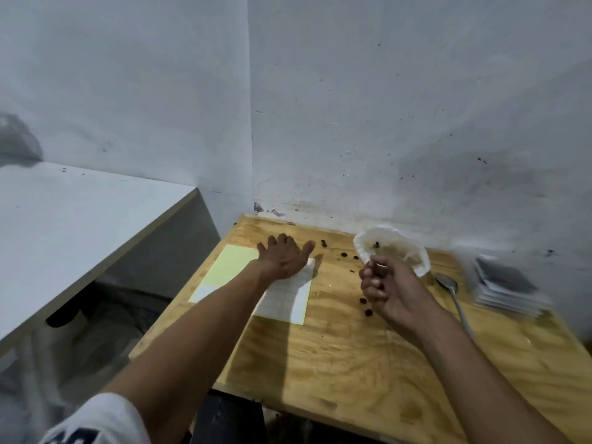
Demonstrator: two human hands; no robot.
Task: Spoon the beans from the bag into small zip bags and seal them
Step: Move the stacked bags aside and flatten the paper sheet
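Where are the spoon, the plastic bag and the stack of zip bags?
spoon (446,281): head view, on its bowl.
plastic bag (413,251): head view, on its right wall.
stack of zip bags (503,278): head view, on the top bag.

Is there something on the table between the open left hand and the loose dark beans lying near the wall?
Nothing visible. The left hand hovers open above the wooden table, and only bare wood lies between its fingertips and the nearest scattered dark beans. The right hand holding the clear plastic bag is farther right.
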